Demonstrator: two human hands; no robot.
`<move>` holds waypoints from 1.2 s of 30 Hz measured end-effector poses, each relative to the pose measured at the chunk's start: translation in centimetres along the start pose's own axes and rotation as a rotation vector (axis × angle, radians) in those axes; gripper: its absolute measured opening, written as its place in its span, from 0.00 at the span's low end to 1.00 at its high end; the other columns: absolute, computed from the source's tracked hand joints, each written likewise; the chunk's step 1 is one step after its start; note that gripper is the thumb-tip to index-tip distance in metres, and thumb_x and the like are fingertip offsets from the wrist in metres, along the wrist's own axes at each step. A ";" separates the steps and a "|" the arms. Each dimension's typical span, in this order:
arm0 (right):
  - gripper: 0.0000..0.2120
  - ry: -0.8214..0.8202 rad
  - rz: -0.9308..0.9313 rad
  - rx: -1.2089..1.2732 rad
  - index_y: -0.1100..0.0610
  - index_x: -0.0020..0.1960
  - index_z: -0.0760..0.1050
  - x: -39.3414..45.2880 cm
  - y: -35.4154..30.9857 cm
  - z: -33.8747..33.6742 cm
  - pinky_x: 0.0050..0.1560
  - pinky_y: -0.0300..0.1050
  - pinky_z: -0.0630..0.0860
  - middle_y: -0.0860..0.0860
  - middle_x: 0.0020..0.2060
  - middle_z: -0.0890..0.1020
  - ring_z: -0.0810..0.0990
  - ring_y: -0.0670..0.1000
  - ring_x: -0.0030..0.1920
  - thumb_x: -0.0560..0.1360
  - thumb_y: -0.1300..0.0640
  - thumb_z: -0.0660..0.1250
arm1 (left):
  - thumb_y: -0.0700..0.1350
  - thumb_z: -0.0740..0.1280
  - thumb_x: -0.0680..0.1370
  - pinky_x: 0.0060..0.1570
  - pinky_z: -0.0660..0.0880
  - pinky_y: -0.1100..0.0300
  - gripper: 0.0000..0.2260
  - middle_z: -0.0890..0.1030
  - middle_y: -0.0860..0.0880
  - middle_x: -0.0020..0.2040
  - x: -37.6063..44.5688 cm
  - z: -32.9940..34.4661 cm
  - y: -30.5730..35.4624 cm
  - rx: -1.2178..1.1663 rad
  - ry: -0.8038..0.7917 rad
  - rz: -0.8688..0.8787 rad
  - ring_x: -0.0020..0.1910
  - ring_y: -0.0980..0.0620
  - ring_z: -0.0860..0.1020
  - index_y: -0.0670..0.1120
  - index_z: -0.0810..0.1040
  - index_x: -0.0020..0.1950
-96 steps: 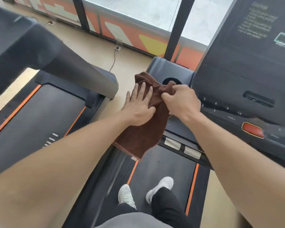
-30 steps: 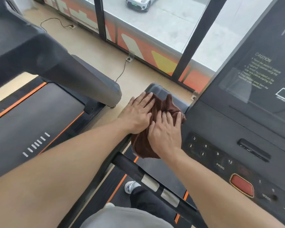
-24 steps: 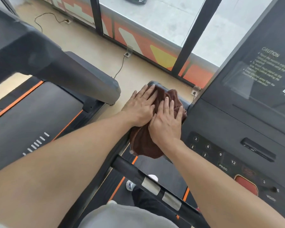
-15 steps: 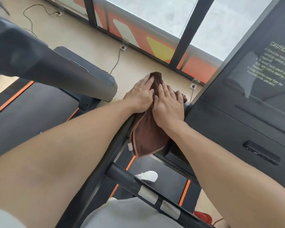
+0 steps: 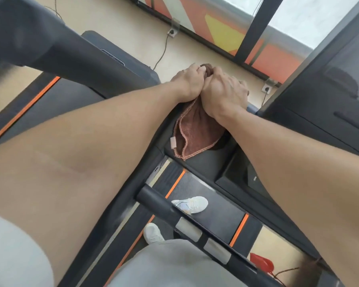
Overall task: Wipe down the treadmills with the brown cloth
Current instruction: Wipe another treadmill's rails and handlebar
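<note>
Left hand: the left hand [image 5: 188, 83] is pressing down on the far end of the brown cloth [image 5: 195, 131], its fingers [image 5: 201, 69] curling over the bunched top of the fabric.
Right hand: the right hand [image 5: 224, 91] is lying right beside it, touching it, fingers bending down over the cloth and clamping it against the treadmill [image 5: 211, 162] underneath.
Why both hands: judging by the straight, outstretched arms, the person is leaning weight through the cloth to scrub a far corner of the machine's front housing.
Cloth position: most of it is sitting under the palms; the loose hemmed end with its small tag is trailing back toward the person, lying free on the dark housing, clear of the fingers.
Surroundings: the person's white shoes [image 5: 192, 204] are standing on the belt below the handlebar [image 5: 174, 214]; a second treadmill [image 5: 60, 59] is sitting to the left, and the console [image 5: 330, 90] is rising on the right.
Progress: likely still mid-wipe on this machine, with the neighbour not yet reached.
</note>
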State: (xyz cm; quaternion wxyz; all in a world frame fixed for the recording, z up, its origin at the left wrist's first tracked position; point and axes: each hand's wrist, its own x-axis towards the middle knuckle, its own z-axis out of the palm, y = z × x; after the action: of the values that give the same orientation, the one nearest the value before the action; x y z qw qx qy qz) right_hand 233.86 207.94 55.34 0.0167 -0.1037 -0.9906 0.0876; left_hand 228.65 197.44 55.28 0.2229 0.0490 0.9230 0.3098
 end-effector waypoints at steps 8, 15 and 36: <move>0.28 -0.174 -0.197 -0.029 0.52 0.83 0.54 -3.5 2.0 -0.8 0.81 0.53 0.46 0.50 0.82 0.58 0.55 0.51 0.81 0.84 0.52 0.47 | 0.58 0.49 0.85 0.71 0.63 0.44 0.30 0.60 0.40 0.80 -7.4 1.8 -2.3 0.258 0.089 0.062 0.75 0.37 0.66 0.45 0.48 0.83; 0.31 -0.220 -0.262 -0.164 0.50 0.83 0.52 -10.4 1.4 -2.1 0.81 0.50 0.46 0.48 0.82 0.54 0.51 0.52 0.82 0.82 0.54 0.53 | 0.58 0.47 0.85 0.80 0.46 0.42 0.31 0.44 0.44 0.84 -13.2 3.3 -4.9 0.497 0.129 0.192 0.82 0.42 0.46 0.46 0.42 0.83; 0.27 -0.574 -0.280 -0.461 0.53 0.75 0.71 -12.7 -1.2 -3.9 0.77 0.64 0.44 0.52 0.77 0.68 0.62 0.52 0.78 0.83 0.46 0.46 | 0.61 0.45 0.84 0.79 0.37 0.44 0.30 0.35 0.49 0.83 -18.4 3.7 -7.3 0.527 0.099 0.196 0.82 0.47 0.35 0.52 0.39 0.83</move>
State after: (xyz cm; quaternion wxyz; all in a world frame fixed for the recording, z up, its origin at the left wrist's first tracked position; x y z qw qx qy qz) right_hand 246.25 204.82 59.17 -0.2730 0.0602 -0.9532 -0.1148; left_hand 247.12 189.45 55.34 0.1264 0.1790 0.9723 0.0812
